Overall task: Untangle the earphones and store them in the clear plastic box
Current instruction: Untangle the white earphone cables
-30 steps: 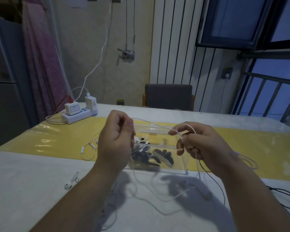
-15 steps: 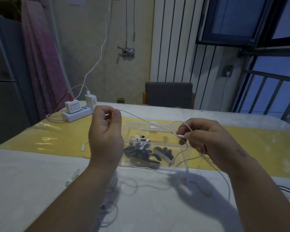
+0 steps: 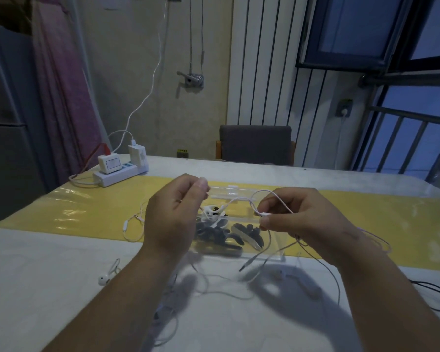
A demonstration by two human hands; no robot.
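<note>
**Both hands on the cable, box just behind**

The person held the white earphones up over the table, with both hands raised just in front of the box. The left hand was curled, thumb pressed to forefinger. The cable seemed to run into that pinch, though the fingers hid the exact spot. The right hand nipped the cable at a small white joint between thumb and forefinger, the other fingers folded beneath. Between the two hands the cable rose in a short loop.

From the right hand more cable trailed down and lay in slack curls on the table under both forearms. A plug showed at the box's near wall; I could not tell whether it hung or lay. One earbud rested on the table near it.

The box stood at the near edge of the yellow mat. Inside it lay a heap of dark pieces and a white one on top.

A second earbud lay on the table left of the left forearm. A power strip with two chargers sat at the far left corner. A chair stood behind the table, and a black lead curled at the right edge.
</note>
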